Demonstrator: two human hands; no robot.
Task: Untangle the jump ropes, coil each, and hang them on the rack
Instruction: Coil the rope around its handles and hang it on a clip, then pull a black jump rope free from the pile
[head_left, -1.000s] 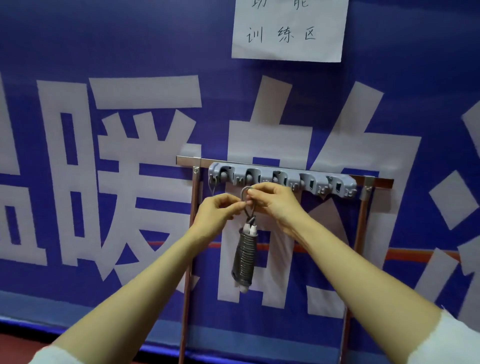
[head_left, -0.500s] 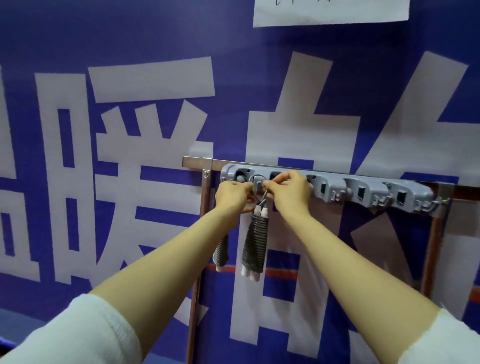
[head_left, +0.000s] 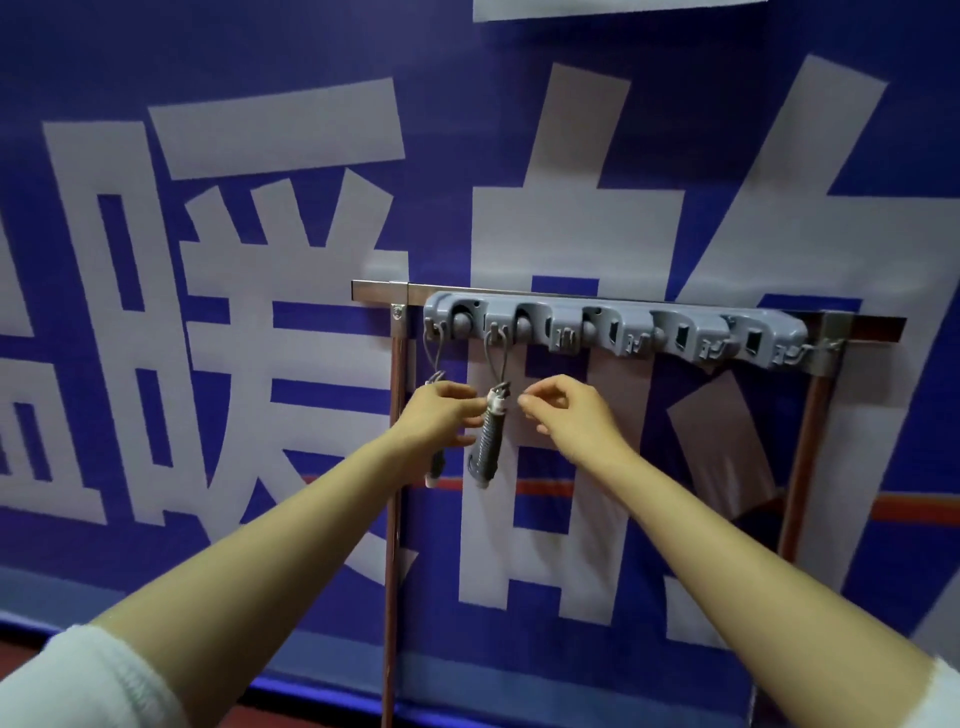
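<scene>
Grey coiled jump rope (head_left: 488, 441), likely light and limp, is best held at its neck, where left hand (head_left: 447, 415) touches, pinch uncertain; right hand (head_left: 571, 421) slack.

The person wore a white, soft, fuzzy-textured top, whose left sleeve (head_left: 78, 680) and right sleeve (head_left: 937, 696) left both forearms bare.

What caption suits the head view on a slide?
Second coiled jump rope hangs on the grey rack; left hand at it, right hand apart.
</scene>
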